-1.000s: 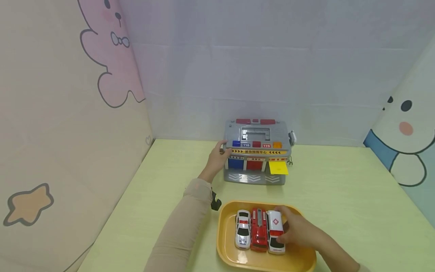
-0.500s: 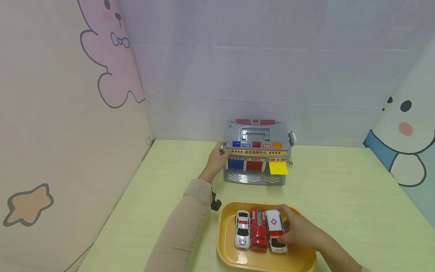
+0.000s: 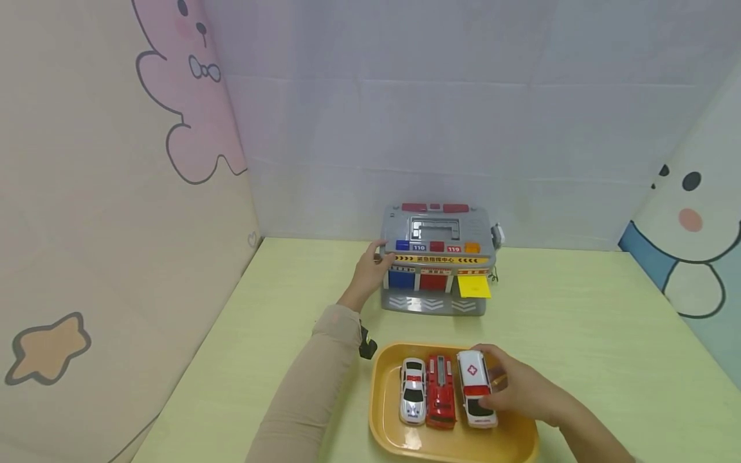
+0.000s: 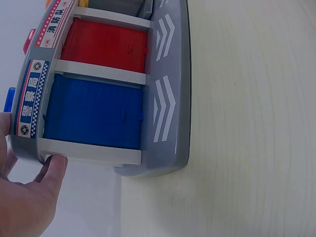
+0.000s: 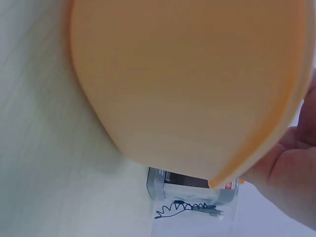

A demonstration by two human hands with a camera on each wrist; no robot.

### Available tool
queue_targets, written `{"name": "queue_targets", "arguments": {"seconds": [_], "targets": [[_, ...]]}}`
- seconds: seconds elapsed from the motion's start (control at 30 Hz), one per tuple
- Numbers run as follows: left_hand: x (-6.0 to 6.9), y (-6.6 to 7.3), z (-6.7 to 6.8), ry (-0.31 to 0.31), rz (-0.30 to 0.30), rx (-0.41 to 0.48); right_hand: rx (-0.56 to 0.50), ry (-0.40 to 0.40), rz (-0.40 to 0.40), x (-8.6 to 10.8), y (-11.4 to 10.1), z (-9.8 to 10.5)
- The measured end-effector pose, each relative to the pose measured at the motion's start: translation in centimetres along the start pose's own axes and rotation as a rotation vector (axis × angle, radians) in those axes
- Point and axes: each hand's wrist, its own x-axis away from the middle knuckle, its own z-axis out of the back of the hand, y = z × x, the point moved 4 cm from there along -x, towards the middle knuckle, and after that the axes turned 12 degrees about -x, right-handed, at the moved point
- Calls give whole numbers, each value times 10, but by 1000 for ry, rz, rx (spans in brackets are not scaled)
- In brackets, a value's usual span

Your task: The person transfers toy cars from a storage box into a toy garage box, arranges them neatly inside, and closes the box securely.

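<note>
Right wrist: the yellow tray [image 5: 187, 94] hides the toy ambulance [image 3: 474, 381] my right hand [image 3: 515, 384] grips over it, beside the toy fire truck [image 3: 441, 395]; contact beneath is unclear. My left hand [image 3: 366, 273] grips the toy emergency station [image 3: 435, 260].

Three vehicles [image 3: 441, 393], one playset [image 3: 435, 260], one tray [image 3: 431, 445]

Pale green table [image 3: 590, 347]: grey toy station [image 3: 438, 260], orange-yellow tray [image 3: 446, 445] on top

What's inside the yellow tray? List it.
A white police car and a red fire truck; the right hand holds a white ambulance in or just above it. Beneath them and behind the hand, the tray is hidden.
</note>
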Motion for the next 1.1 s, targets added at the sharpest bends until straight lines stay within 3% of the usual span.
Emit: {"name": "queue_targets", "arguments": {"seconds": [0.5, 1.1], "targets": [[-2, -1, 2, 6, -9, -20, -74, -61, 10, 1, -6, 13], [0, 0, 0, 3, 3, 7, -183, -127, 36, -1, -5, 46]]}}
